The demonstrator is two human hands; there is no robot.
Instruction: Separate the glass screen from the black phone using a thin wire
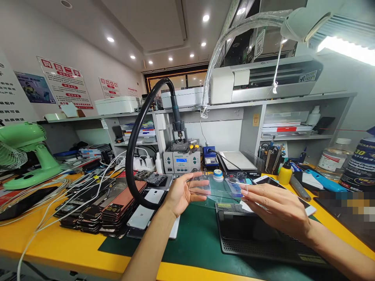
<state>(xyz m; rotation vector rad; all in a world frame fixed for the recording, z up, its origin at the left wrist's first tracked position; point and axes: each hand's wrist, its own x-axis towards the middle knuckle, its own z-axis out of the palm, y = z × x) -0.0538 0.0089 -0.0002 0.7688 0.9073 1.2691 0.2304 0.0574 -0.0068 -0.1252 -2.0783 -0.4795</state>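
A clear, thin glass panel (216, 192) with a dark lower edge is held up between my two hands, tilted over the green mat (193, 242). My left hand (182, 193) grips its left end, thumb on the near side and the fingers showing through behind. At the right end, my right hand (275, 205) pinches the panel's edge between thumb and fingertips. Under my right hand lies a black perforated plate (231, 248) with a dark phone-sized screen (244, 225) on it. A white-backed phone (146, 208) lies left of my left wrist.
Stacked phone parts (117, 207) and white cables (43, 218) cover the left, near a green fan (32, 156). A black flexible hose (131, 156) arches from the hot-air station (181, 160). Bottles, including a clear one (334, 160), stand right. A lamp (331, 27) hangs overhead.
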